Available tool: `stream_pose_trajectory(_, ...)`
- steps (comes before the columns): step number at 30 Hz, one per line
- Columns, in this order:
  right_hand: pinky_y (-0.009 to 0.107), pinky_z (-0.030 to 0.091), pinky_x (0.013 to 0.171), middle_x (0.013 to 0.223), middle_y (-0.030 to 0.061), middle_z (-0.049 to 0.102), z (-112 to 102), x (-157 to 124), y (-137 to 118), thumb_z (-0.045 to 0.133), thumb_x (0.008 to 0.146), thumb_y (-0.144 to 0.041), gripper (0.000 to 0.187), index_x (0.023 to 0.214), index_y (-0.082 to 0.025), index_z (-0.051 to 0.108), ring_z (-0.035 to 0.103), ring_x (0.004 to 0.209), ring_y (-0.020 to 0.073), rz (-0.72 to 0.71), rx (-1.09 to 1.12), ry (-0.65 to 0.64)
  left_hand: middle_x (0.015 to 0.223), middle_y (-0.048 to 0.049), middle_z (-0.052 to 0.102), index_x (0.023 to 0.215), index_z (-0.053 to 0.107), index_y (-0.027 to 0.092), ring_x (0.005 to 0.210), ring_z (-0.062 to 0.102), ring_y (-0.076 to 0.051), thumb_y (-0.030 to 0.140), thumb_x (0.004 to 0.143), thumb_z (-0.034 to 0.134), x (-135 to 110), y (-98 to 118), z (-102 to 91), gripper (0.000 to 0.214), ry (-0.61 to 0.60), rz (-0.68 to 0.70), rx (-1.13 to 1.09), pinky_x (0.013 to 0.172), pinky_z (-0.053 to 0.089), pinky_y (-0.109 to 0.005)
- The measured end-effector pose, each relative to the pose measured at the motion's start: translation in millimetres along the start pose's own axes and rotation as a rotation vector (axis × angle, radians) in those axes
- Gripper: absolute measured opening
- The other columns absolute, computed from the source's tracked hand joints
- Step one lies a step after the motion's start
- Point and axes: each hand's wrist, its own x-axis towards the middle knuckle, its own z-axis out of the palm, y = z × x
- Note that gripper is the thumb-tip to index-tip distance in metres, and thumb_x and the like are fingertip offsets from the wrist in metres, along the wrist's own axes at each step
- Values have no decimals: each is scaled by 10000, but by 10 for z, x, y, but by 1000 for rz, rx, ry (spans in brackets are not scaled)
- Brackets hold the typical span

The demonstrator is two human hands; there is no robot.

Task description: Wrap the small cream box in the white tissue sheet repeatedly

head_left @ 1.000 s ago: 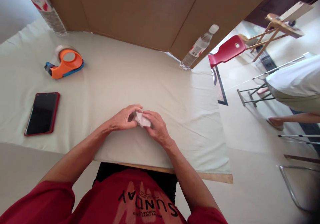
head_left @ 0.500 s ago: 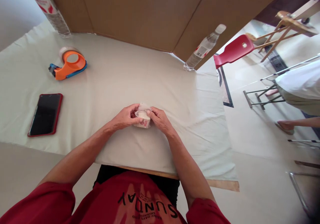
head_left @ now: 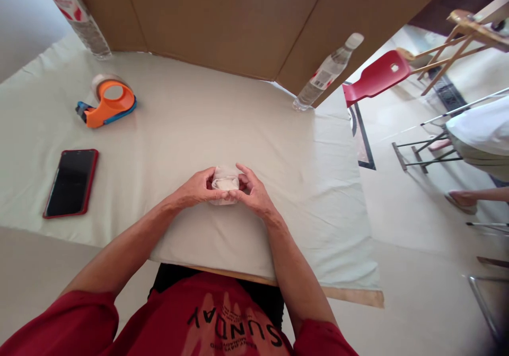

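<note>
Head camera is showing two bare hands closing together around one small white wrapped packet [head_left: 226, 180], which is sitting near the middle of the table's front edge; whether it is touching the cloth, I cannot tell. The left hand [head_left: 196, 189] is gripping one side and the right hand [head_left: 254, 192] the other, thumbs nearly meeting in front. One smartphone [head_left: 71, 183] in a red case is lying toward the left front, and one orange and blue tape dispenser [head_left: 113, 107] is lying behind it. Two clear plastic bottles are standing at the back: a left bottle [head_left: 81, 22] by the far left edge and a right bottle [head_left: 326, 75] by the far right corner.

Pale, creased cloth [head_left: 199, 112] is covering the table, a strip of wood [head_left: 356, 296] is showing at the front right corner, and one folded cardboard panel [head_left: 214, 22] is lining the back edge. Beyond the right edge, one red chair [head_left: 379, 77] and one person in a white top [head_left: 483, 125] are occupying a light-tiled room.

Both bottles are bearing red-and-white labels, their words too small to read. The wearer's red shirt [head_left: 159, 319] is reading "SUNDAY", with smaller print beneath.
</note>
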Motion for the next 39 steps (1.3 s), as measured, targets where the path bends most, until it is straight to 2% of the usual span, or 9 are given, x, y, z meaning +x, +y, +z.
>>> stream_pose_trajectory(3,327,525,813,1117,79,693,12,-2,23,792,732,-497,857,1440,-228,392,655,869,172,-49,16,31,1081,-90,678,1172,600,142,973,644,-239,470,651,830,1,16,8,657,2,-27,-21,778,506,-310)
stream_pose_trajectory(7,343,514,834,992,40,695,15,-25,23,776,755,-471,567,1223,-241,552,641,871,180,-125,-26,53,988,-62,676,1106,613,142,881,638,-208,454,647,823,-3,39,6,593,14,-40,-12,720,486,-286)
stream_pose_trajectory(10,349,514,807,922,32,683,2,-37,-2,746,781,-460,413,1104,-228,637,625,844,186,-102,-111,38,919,-39,662,1037,619,150,822,625,-188,460,652,814,-6,45,-4,531,22,-40,18,682,473,-272)
stream_pose_trajectory(16,349,517,831,1025,57,703,-5,-34,-57,738,773,-408,464,1178,-204,642,637,911,200,-59,-152,19,921,-30,643,1058,602,160,802,603,-170,475,662,818,0,8,-24,550,4,-29,19,657,449,-253)
stream_pose_trajectory(25,317,513,721,863,36,693,7,-33,-80,737,772,-441,336,985,-192,660,627,780,181,-43,-189,18,924,-29,642,1052,594,157,817,611,-173,451,696,778,3,5,-24,496,-14,-21,22,695,463,-269)
stream_pose_trajectory(28,342,527,782,997,62,705,4,-18,-53,732,780,-451,470,1167,-206,625,648,848,192,-73,-191,28,936,-36,654,1048,600,156,839,624,-183,441,687,774,3,29,-7,492,-3,-36,5,705,471,-276)
stream_pose_trajectory(32,408,503,932,1201,115,666,-3,25,2,747,768,-477,835,1480,-232,387,645,1016,229,-138,-216,68,1012,-59,686,1080,613,155,907,652,-210,439,676,796,-6,46,5,527,5,-41,-53,745,492,-296)
stream_pose_trajectory(35,413,493,957,1203,118,658,-3,49,36,732,784,-473,811,1478,-217,399,640,1014,223,-118,-195,53,1015,-62,703,1100,628,153,921,661,-217,429,696,788,-18,57,9,514,8,-53,-79,758,497,-302)
stream_pose_trajectory(39,383,523,880,1151,95,657,11,46,27,719,790,-444,700,1406,-211,480,647,924,198,-72,-88,20,895,-34,703,1026,660,155,810,648,-180,400,742,746,-28,61,18,385,10,-62,-47,689,468,-267)
